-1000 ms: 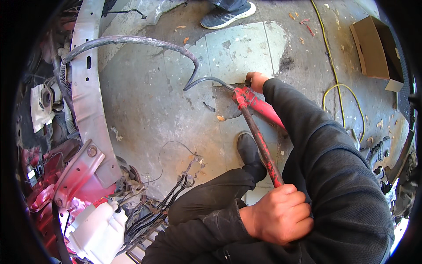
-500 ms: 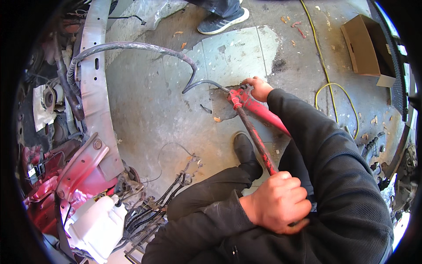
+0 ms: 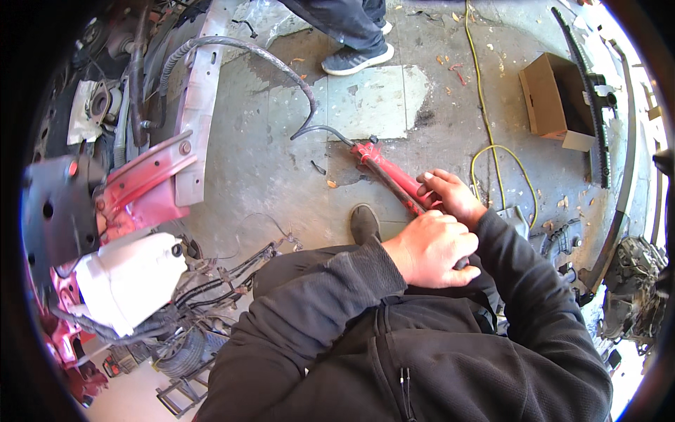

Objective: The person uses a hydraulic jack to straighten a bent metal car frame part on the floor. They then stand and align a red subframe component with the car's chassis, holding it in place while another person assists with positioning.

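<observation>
The right hand (image 3: 455,199) was moved from the knob (image 3: 374,138) to beside the left hand (image 3: 432,250); the handle (image 3: 394,185) was swung nearer the pump (image 3: 402,176).

Left hand (image 3: 434,250) fisted, right hand (image 3: 453,195) loosely cupped just beyond.

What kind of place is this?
Probably a car repair shop: there's a red metal beam and a white plastic tank from a taken-apart car, and a red pump with a hose.

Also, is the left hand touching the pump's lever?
Touching. The head view shows the left hand closed in a fist around the lever, whose shaft runs straight into the grip with no gap.
</observation>
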A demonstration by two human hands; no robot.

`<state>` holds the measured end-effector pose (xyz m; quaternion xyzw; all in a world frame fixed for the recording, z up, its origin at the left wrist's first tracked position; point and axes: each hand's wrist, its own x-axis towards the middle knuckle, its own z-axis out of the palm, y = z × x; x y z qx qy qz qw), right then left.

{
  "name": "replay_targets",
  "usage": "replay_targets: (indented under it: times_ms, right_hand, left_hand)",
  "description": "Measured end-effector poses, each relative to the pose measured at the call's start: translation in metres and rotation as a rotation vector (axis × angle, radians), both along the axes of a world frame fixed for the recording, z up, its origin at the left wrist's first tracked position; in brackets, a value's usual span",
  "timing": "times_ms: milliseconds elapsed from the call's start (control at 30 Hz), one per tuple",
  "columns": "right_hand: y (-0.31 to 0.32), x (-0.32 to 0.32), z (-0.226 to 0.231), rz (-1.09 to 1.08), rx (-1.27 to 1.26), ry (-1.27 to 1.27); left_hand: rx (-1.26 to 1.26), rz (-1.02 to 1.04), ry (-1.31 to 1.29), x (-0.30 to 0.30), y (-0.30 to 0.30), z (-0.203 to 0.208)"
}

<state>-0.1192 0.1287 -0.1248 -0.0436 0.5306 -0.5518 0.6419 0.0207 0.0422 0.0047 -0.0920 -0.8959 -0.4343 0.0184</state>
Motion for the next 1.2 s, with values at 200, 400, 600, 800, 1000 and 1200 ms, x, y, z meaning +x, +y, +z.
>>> replay_targets:
  times_ms: [200, 400, 600, 800, 1000, 1200]
  right_hand:
    - [0.063, 0.015, 0.049, -0.088, -0.134, -0.43]
    - [0.104, 0.012, 0.07, 0.329, -0.565, 0.815]
    - [0.123, 0.025, 0.078, 0.092, -0.064, 0.017]
    - [0.12, 0.031, 0.071, 0.216, 0.159, 0.262]
    - [0.116, 0.038, 0.082, 0.322, 0.262, 0.504]
    - [0.101, 0.05, 0.116, 0.318, 0.275, 0.629]
  left_hand:
    - [-0.279, 0.013, 0.116, 0.0, 0.013, 0.017]
    - [-0.15, -0.046, 0.089, 0.006, 0.031, 0.042]
    - [-0.141, -0.018, 0.081, 0.016, 0.035, 0.028]
    - [-0.199, 0.056, -0.076, 0.016, 0.026, 0.0]
    - [-0.162, 0.151, -0.108, 0.006, 0.0, 0.009]
    - [-0.067, 0.193, -0.31, -0.029, -0.07, 0.01]
